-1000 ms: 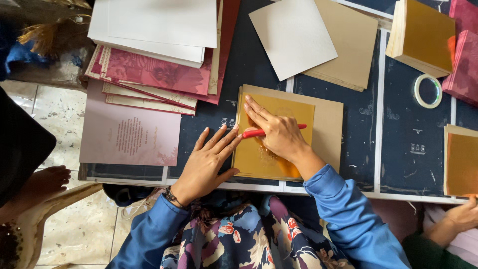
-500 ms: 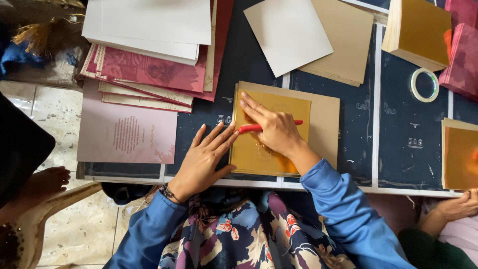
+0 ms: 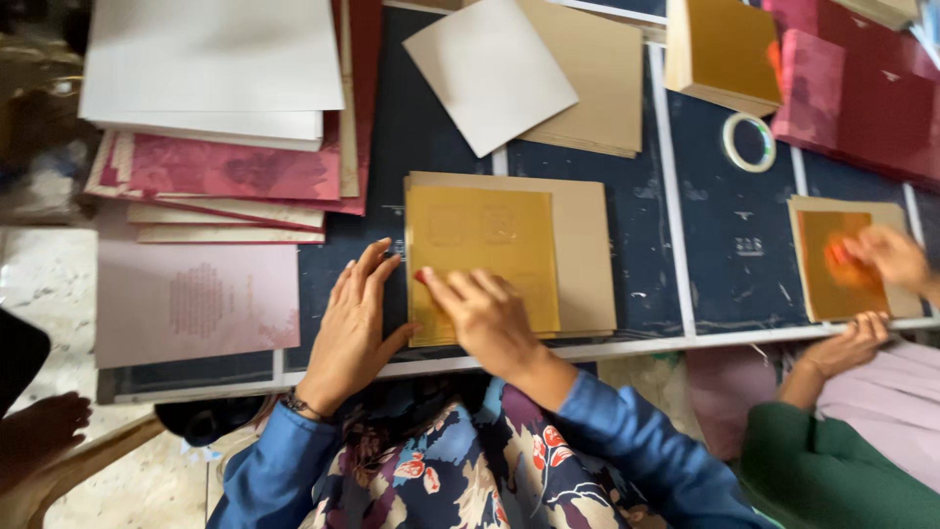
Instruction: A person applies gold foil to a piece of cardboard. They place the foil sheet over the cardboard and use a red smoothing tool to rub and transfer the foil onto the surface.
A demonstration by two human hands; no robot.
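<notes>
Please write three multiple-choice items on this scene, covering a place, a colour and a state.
1. Where does the roll of tape lie?
A. On the dark table, right of the white strip
B. On the gold sheet
C. On the floor

2. What colour is the sheet under the right hand?
A. Blue
B. Gold
C. Green

3. How is the left hand?
A. Clenched in a fist
B. Raised off the table
C. Flat, fingers spread

Answers: 1 A, it sits on the dark surface; 2 B, the sheet is shiny gold; 3 C, palm down beside the cardboard.
</notes>
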